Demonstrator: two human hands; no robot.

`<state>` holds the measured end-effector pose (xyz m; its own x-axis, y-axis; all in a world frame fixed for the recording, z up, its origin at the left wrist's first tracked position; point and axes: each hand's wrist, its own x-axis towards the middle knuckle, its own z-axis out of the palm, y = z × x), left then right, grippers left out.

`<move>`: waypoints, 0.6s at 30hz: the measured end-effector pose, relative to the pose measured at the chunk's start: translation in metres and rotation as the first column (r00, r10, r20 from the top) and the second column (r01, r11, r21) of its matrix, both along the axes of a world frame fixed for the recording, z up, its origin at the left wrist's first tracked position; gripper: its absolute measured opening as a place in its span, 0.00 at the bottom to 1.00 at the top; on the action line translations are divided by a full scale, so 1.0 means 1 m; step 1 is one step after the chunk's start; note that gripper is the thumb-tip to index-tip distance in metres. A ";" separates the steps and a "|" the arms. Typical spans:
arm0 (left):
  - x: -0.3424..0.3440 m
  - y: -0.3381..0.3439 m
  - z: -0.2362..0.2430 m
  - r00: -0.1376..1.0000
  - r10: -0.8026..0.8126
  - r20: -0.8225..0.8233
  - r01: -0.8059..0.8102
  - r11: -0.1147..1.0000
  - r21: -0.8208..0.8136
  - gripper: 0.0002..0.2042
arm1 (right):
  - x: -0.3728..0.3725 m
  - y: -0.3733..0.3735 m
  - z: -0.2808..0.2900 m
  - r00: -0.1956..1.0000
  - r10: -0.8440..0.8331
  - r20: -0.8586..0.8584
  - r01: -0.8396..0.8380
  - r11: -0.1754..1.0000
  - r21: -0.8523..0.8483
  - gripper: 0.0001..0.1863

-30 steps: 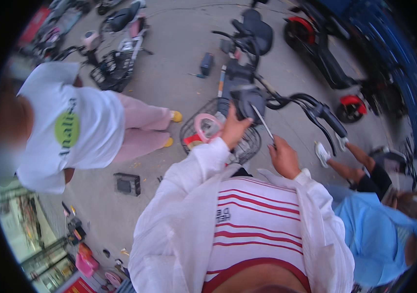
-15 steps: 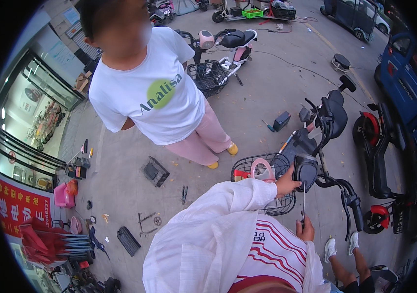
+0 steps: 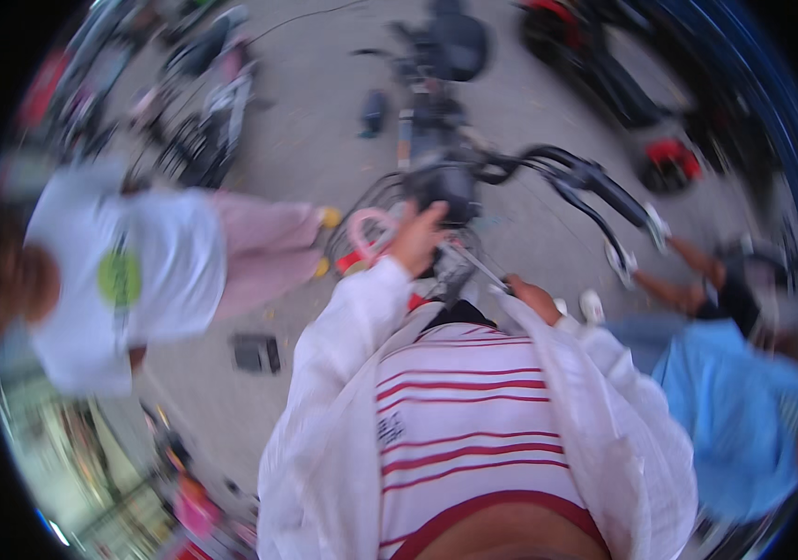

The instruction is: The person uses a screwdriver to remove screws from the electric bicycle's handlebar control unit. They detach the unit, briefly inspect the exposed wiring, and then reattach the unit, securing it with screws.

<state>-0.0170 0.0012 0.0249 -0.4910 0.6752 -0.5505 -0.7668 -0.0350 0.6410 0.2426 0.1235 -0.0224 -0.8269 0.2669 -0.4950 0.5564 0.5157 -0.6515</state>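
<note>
My left hand (image 3: pixel 417 241) is pressed round the near side of the black headlight housing (image 3: pixel 450 191) at the front of an electric scooter. In my right hand (image 3: pixel 535 299) is a screwdriver (image 3: pixel 479 267), its long metal shaft slanting up and left toward the underside of the housing. Motion blur hides where its tip touches. Below and left of the headlight is the scooter's wire basket (image 3: pixel 347 213), with a pink ring-shaped thing (image 3: pixel 371 224) and something red in it.
The scooter's handlebar (image 3: pixel 595 182) reaches out to the right. A person in a white T-shirt (image 3: pixel 161 271) stands at left, another in a blue shirt (image 3: pixel 735 411) at right. A dark block (image 3: pixel 374 112) and a black tray (image 3: pixel 256 354) lie on the ground.
My view has turned, so the scooter now lies straight ahead and the person in white at far left. A person in blue shows at right. Both hands keep their holds.
</note>
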 end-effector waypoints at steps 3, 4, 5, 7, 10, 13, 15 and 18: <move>0.009 0.007 -0.016 0.998 0.037 0.046 -0.037 0.999 -0.011 0.22 | 0.019 -0.003 -0.003 1.000 -0.023 -0.020 0.023 0.999 -0.032 0.19; 0.014 0.014 -0.019 0.998 0.029 0.062 -0.029 1.000 -0.004 0.22 | 0.029 -0.003 -0.008 0.997 -0.069 -0.029 0.068 0.997 -0.039 0.19; 0.022 0.018 -0.023 0.995 0.040 0.089 -0.040 0.999 -0.003 0.22 | 0.043 -0.004 -0.013 0.995 -0.097 -0.027 0.095 0.994 -0.048 0.19; 0.022 0.022 -0.040 0.988 -0.003 0.153 0.000 1.000 0.016 0.20 | 0.064 0.004 -0.025 0.989 -0.145 -0.014 0.144 0.989 -0.036 0.19; 0.020 0.005 -0.053 0.986 -0.020 0.167 0.025 0.999 -0.024 0.12 | 0.081 -0.021 -0.043 0.973 -0.227 0.035 0.229 0.972 -0.059 0.18; 0.031 -0.001 -0.066 0.978 0.030 0.208 -0.031 1.000 0.000 0.09 | 0.097 -0.022 -0.055 0.965 -0.252 0.072 0.256 0.965 -0.052 0.17; 0.033 -0.004 -0.083 0.973 0.053 0.223 -0.068 0.996 0.059 0.07 | 0.108 -0.014 -0.063 0.962 -0.241 0.128 0.250 0.966 -0.063 0.16; 0.041 0.009 -0.085 0.970 0.103 0.221 -0.110 0.994 0.016 0.05 | 0.119 -0.007 -0.055 0.945 -0.271 0.184 0.286 0.956 -0.061 0.17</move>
